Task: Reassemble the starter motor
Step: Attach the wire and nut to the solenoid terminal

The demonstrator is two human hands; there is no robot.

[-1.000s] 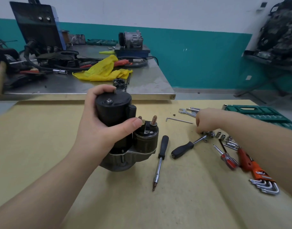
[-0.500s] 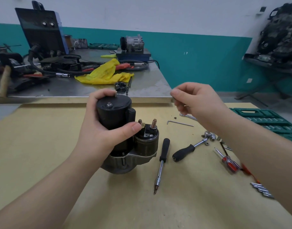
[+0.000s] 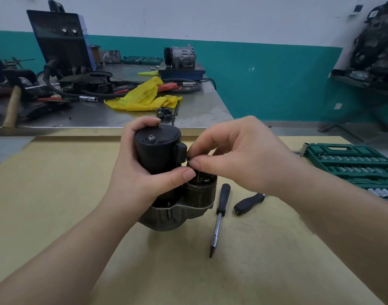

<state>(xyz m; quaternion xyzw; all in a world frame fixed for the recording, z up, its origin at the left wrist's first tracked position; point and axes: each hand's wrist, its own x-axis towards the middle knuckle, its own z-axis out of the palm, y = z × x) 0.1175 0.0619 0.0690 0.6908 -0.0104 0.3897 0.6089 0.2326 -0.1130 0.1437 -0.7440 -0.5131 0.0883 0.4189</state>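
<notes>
Left hand point(image 3: 136, 172) is gripping the upright starter motor point(image 3: 164, 172) on the table point(image 3: 56, 205). Right hand point(image 3: 239, 159) is pinching a small part, too hidden to identify, at the solenoid point(image 3: 202, 192) top.

Head-worn view, forward-down, close over hands point(image 3: 188, 172)

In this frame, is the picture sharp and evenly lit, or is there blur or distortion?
Head view: even, soft light, no harsh glare; starter motor and both hands sharp; the dark engine at the right edge is smeared; wide-angle bending shows at the edges.
</notes>
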